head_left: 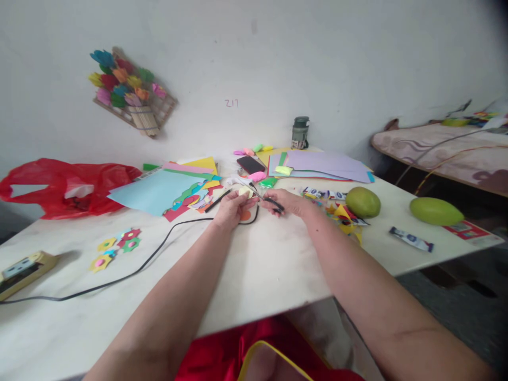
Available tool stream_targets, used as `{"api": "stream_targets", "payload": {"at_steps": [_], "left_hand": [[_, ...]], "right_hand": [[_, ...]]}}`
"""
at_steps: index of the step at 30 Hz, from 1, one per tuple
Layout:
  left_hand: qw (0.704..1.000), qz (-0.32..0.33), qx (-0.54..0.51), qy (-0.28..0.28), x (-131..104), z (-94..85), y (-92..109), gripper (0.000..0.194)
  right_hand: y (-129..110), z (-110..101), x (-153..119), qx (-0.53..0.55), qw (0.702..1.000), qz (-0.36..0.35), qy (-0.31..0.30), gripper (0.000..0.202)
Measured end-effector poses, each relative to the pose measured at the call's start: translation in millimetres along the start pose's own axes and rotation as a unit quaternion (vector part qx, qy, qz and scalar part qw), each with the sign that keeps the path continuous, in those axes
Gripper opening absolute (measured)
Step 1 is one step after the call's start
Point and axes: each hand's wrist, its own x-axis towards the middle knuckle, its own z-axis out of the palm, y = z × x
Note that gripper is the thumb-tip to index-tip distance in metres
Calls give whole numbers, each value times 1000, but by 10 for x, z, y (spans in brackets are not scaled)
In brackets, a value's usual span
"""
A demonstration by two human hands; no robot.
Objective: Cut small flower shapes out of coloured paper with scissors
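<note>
Near the middle of the white table, my left hand is closed on a small pale yellow paper piece. My right hand grips the black handles of a pair of scissors, whose blades point left toward the paper. An orange paper circle lies just under my left hand. A black pen rests left of that hand. Farther left on the table are several paper flowers with coloured centres.
Coloured sheets and a red plastic bag lie left. Behind are a phone, more sheets and a bottle. Paper scraps, two green fruits and a tube lie right. A black cable crosses the left side.
</note>
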Motion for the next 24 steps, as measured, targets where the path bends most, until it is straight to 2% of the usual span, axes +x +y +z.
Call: {"api": "stream_targets", "payload": {"at_steps": [24], "left_hand": [[1000,0,7,1,-8,5,11,10]], "right_hand": [[-41,15,-10,43,999,20,5,29]]}}
